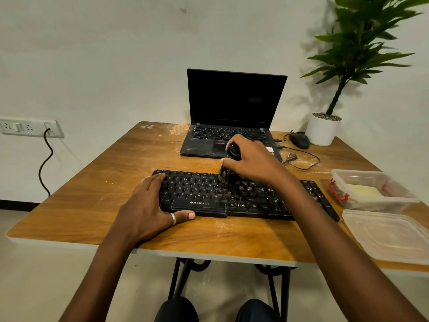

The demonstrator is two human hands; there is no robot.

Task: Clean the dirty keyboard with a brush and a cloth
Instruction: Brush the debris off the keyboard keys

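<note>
A black keyboard lies across the middle of the wooden table, with pale crumbs on its right-hand keys. My right hand grips a black brush whose bristles press down on the keys near the keyboard's middle. My left hand lies flat over the keyboard's left end, fingers straight on the keys and the thumb, which wears a ring, along the front edge. A yellow cloth sits inside a clear plastic box at the right.
An open black laptop stands behind the keyboard, dust on its deck. A wired mouse and a white potted plant are at the back right. A clear lid lies near the front right edge. Crumbs are scattered on the table.
</note>
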